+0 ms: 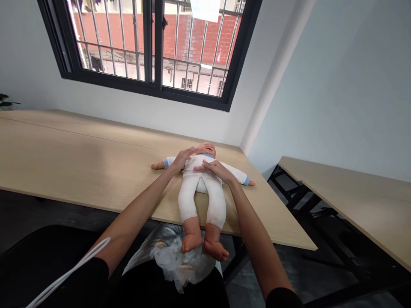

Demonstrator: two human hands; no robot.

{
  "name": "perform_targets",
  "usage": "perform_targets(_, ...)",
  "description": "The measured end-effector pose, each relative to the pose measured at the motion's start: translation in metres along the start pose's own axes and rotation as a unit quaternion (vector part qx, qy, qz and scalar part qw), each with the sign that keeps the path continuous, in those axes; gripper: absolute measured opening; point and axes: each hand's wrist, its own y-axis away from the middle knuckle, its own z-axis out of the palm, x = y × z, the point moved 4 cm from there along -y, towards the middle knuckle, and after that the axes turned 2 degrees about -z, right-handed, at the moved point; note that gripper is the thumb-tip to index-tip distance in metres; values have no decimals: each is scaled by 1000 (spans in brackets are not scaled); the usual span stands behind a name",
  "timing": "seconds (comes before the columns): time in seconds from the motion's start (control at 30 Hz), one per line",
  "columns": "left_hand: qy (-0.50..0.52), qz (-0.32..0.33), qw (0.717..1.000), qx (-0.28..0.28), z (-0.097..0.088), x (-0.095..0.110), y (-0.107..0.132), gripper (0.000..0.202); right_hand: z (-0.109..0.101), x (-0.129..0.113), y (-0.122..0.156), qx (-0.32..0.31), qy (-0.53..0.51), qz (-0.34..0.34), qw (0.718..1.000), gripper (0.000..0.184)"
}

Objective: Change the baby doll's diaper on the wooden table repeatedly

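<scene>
A baby doll [215, 201] in a white suit with blue cuffs and collar lies on its back on the wooden table [122, 171]. Its head points toward the wall, and its bare feet hang past the near edge. My left hand [183, 158] is at the doll's upper chest on the left side, fingers stretched toward its head. Across the middle of the chest lies my right hand [213, 168], its fingers extended and pointing left. Neither hand grips anything that I can see. Both arms of the doll are spread out sideways.
A crumpled clear plastic bag [173, 256] sits on my lap below the doll's feet. A second table [346, 188] stands to the right across a gap. Behind the table is a wall with a barred window [154, 85]. A white cable [70, 271] runs by my left arm.
</scene>
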Motion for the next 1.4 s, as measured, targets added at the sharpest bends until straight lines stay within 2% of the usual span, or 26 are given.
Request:
perform_targets(0.07,-13,10,999,-36,9,1,7,33,-8,-3,2,28,-96,-4,995,62)
perform_targets(0.1,-17,12,998,-58,15,1,10,29,-15,-3,2,66,-127,-9,990,62)
perform_targets(0.17,-18,6,994,-109,25,2,17,29,-33,2,3,190,-137,-12,972,58)
perform_targets(0.27,5,-23,983,-179,30,7,22,67,-56,15,6,348,-92,16,933,53)
perform_targets(0.3,18,-34,980,-194,28,9,22,77,-61,20,7,377,-77,29,923,51)
perform_targets(0.37,43,-49,978,-198,19,12,20,83,-68,29,9,402,-47,62,913,46)
perform_targets(0.43,8,-43,991,-125,5,10,13,82,-74,37,12,403,25,103,909,43)
perform_targets(0.5,-88,-26,996,-9,-11,4,6,79,-79,43,16,395,158,150,892,45)
perform_targets(0.57,-190,-16,978,82,-21,-3,3,73,-80,46,18,374,291,193,859,46)
perform_targets(0.6,-227,-17,969,101,-23,-7,3,68,-80,47,17,357,339,208,846,46)
perform_targets(0.67,-290,-20,950,112,-24,-14,5,59,-74,47,14,311,396,217,836,46)
perform_targets(0.77,-372,-19,924,89,-22,-19,9,54,-63,46,7,248,434,209,840,45)
perform_targets(1.0,-458,-46,886,61,-22,-23,12,44,-49,44,-1,245,410,169,862,40)
perform_targets(1.1,-479,-53,874,61,-22,-27,13,43,-46,46,-1,227,389,145,881,47)
perform_targets(1.2,-489,-64,867,71,-23,-29,11,44,-44,47,-2,179,378,133,899,57)
perform_targets(1.27,-493,-70,863,82,-22,-22,9,43,-45,42,-2,173,379,139,898,59)
perform_targets(1.3,-496,-70,861,87,-20,-15,10,41,-45,35,-1,190,383,139,893,58)
perform_targets(1.37,-500,-40,858,111,-11,12,21,31,-44,11,6,253,394,115,876,52)
perform_targets(1.4,-500,-4,856,129,-4,32,33,25,-41,-5,14,292,395,84,867,48)
